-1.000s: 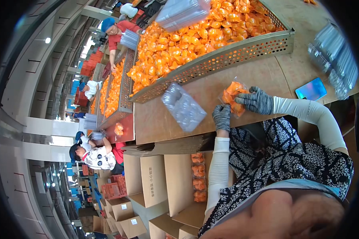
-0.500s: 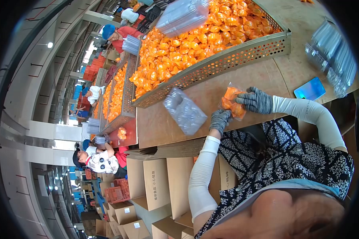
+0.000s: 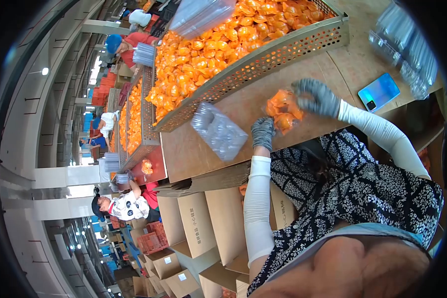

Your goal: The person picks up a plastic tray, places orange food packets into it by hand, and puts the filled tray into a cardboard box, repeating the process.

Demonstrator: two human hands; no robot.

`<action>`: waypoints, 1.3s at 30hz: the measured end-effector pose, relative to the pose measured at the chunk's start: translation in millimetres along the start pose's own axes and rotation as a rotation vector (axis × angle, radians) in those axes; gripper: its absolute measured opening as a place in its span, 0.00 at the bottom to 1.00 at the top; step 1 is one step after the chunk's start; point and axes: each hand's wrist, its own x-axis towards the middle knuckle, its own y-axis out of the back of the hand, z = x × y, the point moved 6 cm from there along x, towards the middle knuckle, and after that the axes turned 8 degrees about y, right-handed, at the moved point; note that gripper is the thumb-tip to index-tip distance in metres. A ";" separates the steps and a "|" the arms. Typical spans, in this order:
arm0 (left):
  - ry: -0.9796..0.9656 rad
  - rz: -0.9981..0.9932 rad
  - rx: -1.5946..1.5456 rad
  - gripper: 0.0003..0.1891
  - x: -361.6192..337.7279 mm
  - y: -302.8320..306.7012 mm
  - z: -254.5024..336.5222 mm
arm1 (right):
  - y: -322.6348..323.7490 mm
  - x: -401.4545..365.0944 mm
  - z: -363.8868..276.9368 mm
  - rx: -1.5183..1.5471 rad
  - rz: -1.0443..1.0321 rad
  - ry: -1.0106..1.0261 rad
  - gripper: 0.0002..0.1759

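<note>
My left hand (image 3: 263, 133), in a grey knit glove, pinches the lower left edge of a clear plastic bag of orange-wrapped pieces (image 3: 285, 110) just above the table. To the right of the bag is my right hand (image 3: 319, 97), gloved the same way and blurred by motion. Its fingers curve apart beside the bag. On the table to the left lies a clear plastic tray (image 3: 218, 131) with moulded hollows. Beyond it stands a perforated metal bin (image 3: 253, 69) heaped with orange-wrapped pieces (image 3: 203, 62).
Clear plastic trays (image 3: 201, 17) rest on the heap, and more stacked trays (image 3: 407, 49) lie at the table's right. A blue phone (image 3: 379, 92) sits near the edge. Open cardboard boxes (image 3: 196, 223) stand below left. Co-workers (image 3: 129, 203) are at the tables further left.
My right hand has come off the bag, moving slightly up beside it. My left hand keeps its grip on the bag. The whole view has shifted a little.
</note>
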 end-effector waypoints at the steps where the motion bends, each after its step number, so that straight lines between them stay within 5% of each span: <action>1: 0.007 -0.007 0.002 0.07 -2.2 -2.0 -0.3 | -17.0 -17.4 42.4 0.338 0.053 -0.372 0.19; 2: 0.028 0.006 -0.006 0.07 -5.5 -2.3 3.7 | -33.5 -36.1 73.4 0.674 0.112 -0.741 0.17; 3: 0.046 0.020 -0.014 0.06 -7.9 -2.7 6.9 | -33.5 -35.7 81.5 0.671 0.114 -0.746 0.17; 5: 0.039 0.031 0.027 0.07 -11.7 -4.6 9.9 | -60.0 -42.8 84.5 0.911 -0.232 -0.972 0.18; 7: 0.035 0.049 0.063 0.08 -3.5 0.9 -0.3 | -72.3 -42.0 86.8 0.867 -0.233 -1.023 0.19; 9: -0.350 0.004 0.418 0.09 21.6 6.1 -13.3 | -73.0 -37.0 83.7 0.848 -0.261 -1.114 0.19; 13: -0.370 0.013 0.680 0.08 20.4 3.6 -5.1 | -81.3 -34.6 85.2 0.856 -0.215 -1.166 0.16; 15: 0.174 0.032 0.119 0.08 -0.9 1.9 -2.3 | -81.6 -37.1 84.1 0.896 -0.191 -1.177 0.16; 16: 0.176 0.034 0.110 0.08 -5.7 1.3 -2.8 | -83.0 -37.1 84.4 0.936 -0.170 -1.182 0.16; 21: -0.018 -0.143 -0.482 0.10 -30.5 -0.9 -11.9 | -91.5 -50.9 102.8 1.011 -0.046 -0.964 0.17; 24: -0.077 -0.145 -0.523 0.09 -50.7 -11.8 -18.6 | -65.9 -29.9 79.4 0.777 -0.047 -0.860 0.21; 27: -0.089 -0.064 -0.505 0.09 -61.5 -28.2 -23.6 | -22.0 13.5 7.5 0.670 0.166 -0.731 0.27; 29: -0.082 -0.045 -0.453 0.09 -54.8 -32.8 -25.8 | -23.9 30.9 -29.1 -0.098 -0.364 -0.399 0.33; 33: 0.038 0.067 -0.599 0.06 -52.7 -44.4 -37.7 | -31.8 36.1 -54.4 -0.282 -0.563 -0.419 0.36; 35: -0.106 0.097 -0.493 0.04 -53.0 -42.2 -34.6 | -37.3 37.5 -60.5 -0.323 -0.588 -0.429 0.37; 39: -0.096 0.032 -0.495 0.04 -60.0 -43.9 -32.3 | -49.4 41.7 -65.0 -0.382 -0.672 -0.386 0.38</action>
